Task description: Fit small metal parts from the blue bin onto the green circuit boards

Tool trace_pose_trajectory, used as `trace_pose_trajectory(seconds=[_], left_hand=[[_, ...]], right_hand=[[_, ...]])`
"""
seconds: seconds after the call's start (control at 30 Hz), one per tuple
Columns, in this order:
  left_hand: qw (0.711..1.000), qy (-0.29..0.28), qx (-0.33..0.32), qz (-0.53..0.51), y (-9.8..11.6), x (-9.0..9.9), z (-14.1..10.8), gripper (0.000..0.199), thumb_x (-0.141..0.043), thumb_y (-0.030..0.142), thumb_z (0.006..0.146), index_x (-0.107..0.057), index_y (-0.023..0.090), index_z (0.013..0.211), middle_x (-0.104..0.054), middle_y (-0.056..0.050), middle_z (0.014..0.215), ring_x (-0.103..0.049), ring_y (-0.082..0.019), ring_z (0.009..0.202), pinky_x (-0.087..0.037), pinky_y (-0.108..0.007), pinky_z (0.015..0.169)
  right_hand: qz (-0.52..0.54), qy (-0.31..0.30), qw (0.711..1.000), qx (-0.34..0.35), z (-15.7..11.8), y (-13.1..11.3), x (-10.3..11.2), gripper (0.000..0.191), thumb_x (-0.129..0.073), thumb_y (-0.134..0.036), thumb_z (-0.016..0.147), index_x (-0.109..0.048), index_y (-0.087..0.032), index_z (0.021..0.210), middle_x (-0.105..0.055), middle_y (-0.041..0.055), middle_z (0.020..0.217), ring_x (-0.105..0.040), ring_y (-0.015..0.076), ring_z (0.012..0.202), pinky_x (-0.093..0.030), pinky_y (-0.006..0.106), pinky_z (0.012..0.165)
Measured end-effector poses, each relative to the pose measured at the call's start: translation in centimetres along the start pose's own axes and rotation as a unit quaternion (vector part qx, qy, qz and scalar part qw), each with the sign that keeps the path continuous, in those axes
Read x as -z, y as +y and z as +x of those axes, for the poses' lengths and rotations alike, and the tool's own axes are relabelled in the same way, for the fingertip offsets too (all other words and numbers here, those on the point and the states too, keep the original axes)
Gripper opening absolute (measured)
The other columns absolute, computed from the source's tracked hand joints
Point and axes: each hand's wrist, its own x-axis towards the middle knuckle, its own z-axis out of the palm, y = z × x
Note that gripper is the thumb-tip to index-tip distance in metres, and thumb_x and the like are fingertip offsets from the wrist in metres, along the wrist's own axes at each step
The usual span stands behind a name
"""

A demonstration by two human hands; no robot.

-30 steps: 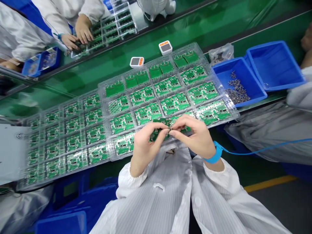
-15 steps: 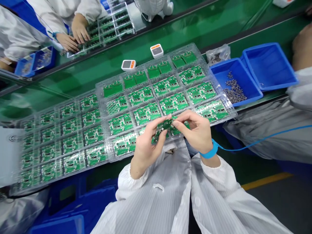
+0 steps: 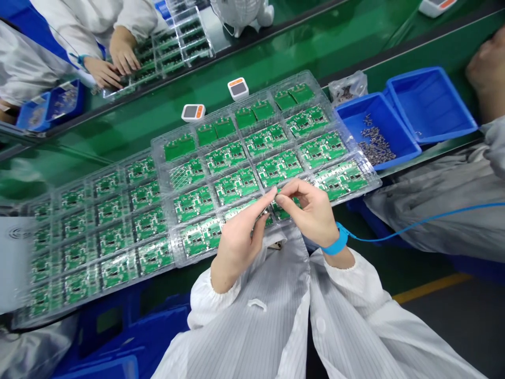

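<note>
My left hand (image 3: 236,243) grips a green circuit board (image 3: 265,217), which is mostly hidden behind my fingers. My right hand (image 3: 307,209) pinches the board's upper edge between thumb and fingertips. Whether a small part sits in that pinch is too small to tell. Both hands hover just in front of a clear plastic tray (image 3: 366,181) holding rows of similar green circuit boards (image 3: 278,168). A second clear tray (image 3: 84,295) with more boards adjoins it on the left. A blue wrist strap (image 3: 335,239) circles my right wrist, and its blue cord (image 3: 414,227) runs off to the right.
Blue bins (image 3: 355,113) hold loose metal parts at the far right of the green conveyor belt (image 3: 118,155). A plastic bag of parts (image 3: 347,88) and two small white devices (image 3: 193,112) lie nearby. Across the belt, a co-worker's hands (image 3: 118,63) work at another tray.
The trays and belt have drifted slightly left in view. The board between my hands has turned more edge-on and is more hidden by my fingers.
</note>
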Motion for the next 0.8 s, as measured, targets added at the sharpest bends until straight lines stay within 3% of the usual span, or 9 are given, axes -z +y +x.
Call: trace_pose_trajectory(seconds=[0.23, 0.37, 0.5, 0.57, 0.67, 0.8], left_hand=[[0.998, 0.048, 0.038, -0.008, 0.0, -0.5, -0.5, 0.053, -0.068, 0.01, 0.111, -0.064, 0.03, 0.161, -0.08, -0.005, 0.151, -0.081, -0.021, 0.135, -0.07, -0.032, 0.114], [0.991, 0.088, 0.095, -0.037, 0.6, -1.1, -0.6, 0.051, -0.074, 0.015, 0.109, -0.067, 0.03, 0.157, -0.081, -0.006, 0.149, -0.086, -0.02, 0.121, -0.074, -0.027, 0.096], [0.984, 0.093, 0.126, -0.08, 1.5, -1.3, -0.2, 0.049, -0.074, 0.017, 0.109, -0.068, 0.03, 0.156, -0.08, -0.007, 0.147, -0.082, -0.023, 0.13, -0.073, -0.031, 0.101], [0.982, 0.093, 0.139, -0.083, 1.8, -1.2, -0.1, 0.048, -0.076, 0.018, 0.108, -0.07, 0.03, 0.154, -0.082, -0.006, 0.143, -0.085, -0.021, 0.119, -0.073, -0.028, 0.093], [0.982, 0.11, 0.143, -0.057, 2.2, -1.1, 0.0, 0.047, -0.081, 0.02, 0.104, -0.075, 0.031, 0.15, -0.085, -0.003, 0.129, -0.082, -0.013, 0.085, -0.067, -0.02, 0.067], [0.982, 0.111, 0.149, -0.041, 2.4, -1.1, 0.1, 0.047, -0.083, 0.019, 0.103, -0.078, 0.031, 0.148, -0.086, 0.0, 0.112, -0.08, -0.013, 0.079, -0.066, -0.02, 0.067]], right_hand=[[-0.011, -0.015, 1.0, 0.022, 0.5, 0.2, -0.2, 0.025, -0.085, -0.043, 0.103, -0.074, -0.023, 0.095, -0.074, 0.0012, 0.089, -0.069, 0.0165, 0.08, -0.06, 0.033, 0.076], [-0.036, 0.002, 0.986, 0.162, 0.9, 0.1, 0.5, 0.013, -0.085, -0.033, 0.105, -0.076, -0.024, 0.108, -0.078, 0.0026, 0.102, -0.075, 0.0167, 0.092, -0.065, 0.03, 0.08], [-0.121, -0.017, 0.95, 0.286, 1.2, -0.1, 1.8, 0.004, -0.075, -0.025, 0.112, -0.079, -0.025, 0.111, -0.081, 0.0054, 0.111, -0.08, 0.0186, 0.105, -0.068, 0.034, 0.097], [-0.147, -0.037, 0.941, 0.303, 1.3, -0.1, 2.5, 0.009, -0.072, -0.024, 0.113, -0.08, -0.025, 0.116, -0.082, 0.0061, 0.117, -0.081, 0.0183, 0.107, -0.07, 0.033, 0.1], [-0.145, -0.062, 0.942, 0.297, 1.4, 0.1, 3.2, 0.014, -0.067, -0.027, 0.117, -0.081, -0.024, 0.117, -0.083, 0.0059, 0.118, -0.082, 0.0175, 0.11, -0.071, 0.032, 0.102], [-0.135, -0.083, 0.95, 0.27, 1.6, 0.5, 3.7, 0.017, -0.065, -0.028, 0.117, -0.081, -0.023, 0.113, -0.083, 0.0065, 0.119, -0.082, 0.0169, 0.112, -0.071, 0.031, 0.105]])
